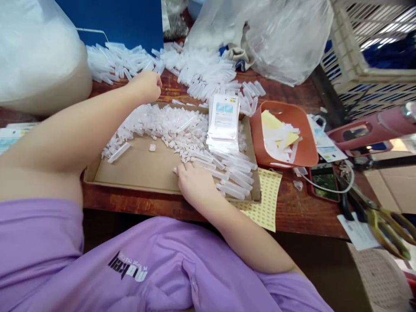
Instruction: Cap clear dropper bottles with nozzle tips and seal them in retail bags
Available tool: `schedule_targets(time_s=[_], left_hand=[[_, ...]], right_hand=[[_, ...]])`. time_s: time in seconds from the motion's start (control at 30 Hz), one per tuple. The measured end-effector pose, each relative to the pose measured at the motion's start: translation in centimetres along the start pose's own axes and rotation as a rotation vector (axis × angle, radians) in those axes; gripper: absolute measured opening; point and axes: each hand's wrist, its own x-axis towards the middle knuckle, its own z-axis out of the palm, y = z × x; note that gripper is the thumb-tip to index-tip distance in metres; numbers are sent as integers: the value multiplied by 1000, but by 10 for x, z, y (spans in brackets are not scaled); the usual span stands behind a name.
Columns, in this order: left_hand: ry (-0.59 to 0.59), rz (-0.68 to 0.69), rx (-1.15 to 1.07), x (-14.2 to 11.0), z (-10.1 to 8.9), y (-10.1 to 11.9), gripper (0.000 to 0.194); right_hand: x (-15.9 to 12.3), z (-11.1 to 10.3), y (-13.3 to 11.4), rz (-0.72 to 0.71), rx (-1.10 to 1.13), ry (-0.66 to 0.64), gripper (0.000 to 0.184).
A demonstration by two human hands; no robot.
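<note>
Carton (pixel 139 169): lay open mid-frame, with small clear pieces (pixel 143 125) heaped along its back and clear tubes (pixel 238 173) at its right end.
Left hand (pixel 147 86): I had it curled nearly into a fist, upper left of centre, beside the loose tube heap (pixel 208 71); I couldn't tell whether my fingers pinched anything.
Right hand (pixel 195 182): I had it bent over the carton's near edge, just below centre, close to the tubes; its grip was hidden, so I couldn't tell what it held.
Stacked so far: 1 pile of printed packs (pixel 224 117) sat at the carton's right end, which I judged to be gathered work.
Loose so far: the tube heap at upper centre and the small pieces looked unsorted to me; 1 square piece (pixel 152 147) lay apart on the carton floor.
Stage: partway, I judged, with plenty left loose.
</note>
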Motion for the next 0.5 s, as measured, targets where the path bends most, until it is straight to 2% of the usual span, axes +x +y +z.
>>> schedule_targets(time_s=[0.13,0.27,0.4,0.5], left_hand=[[4,-26,-70,68,21,12,35],[4,-9,-223,118,42,34,44],[19,-21,-260,155,54,47,48],[5,-62,-275,170,60,51,47]], right_hand=[[-4,0,6,-37,44,34,30],[-8,-3,16,-98,213,141,46],[-11,-1,27,-141,392,230,48],[-12,1,30,-129,453,270,45]])
